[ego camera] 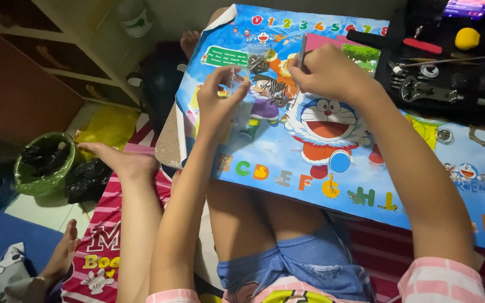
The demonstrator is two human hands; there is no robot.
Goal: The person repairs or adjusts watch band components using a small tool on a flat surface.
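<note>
My left hand [218, 96] pinches the edge of a small clear plastic bag [252, 66] holding tiny dark metal parts. The bag lies on a blue cartoon-printed table cover [310, 151]. My right hand [326, 72] is closed around a thin silver tool [302, 49] that points up and away, just right of the bag. A small heap of dark metal pieces [277, 92] lies on the cover between my two hands.
A black tool case [450, 62] with tweezers, a red-handled tool and a yellow ball sits at the table's far right. Two small metal rings [484, 134] lie beside it. A green bin [43, 163] and black bags stand on the floor at left. My legs are under the table.
</note>
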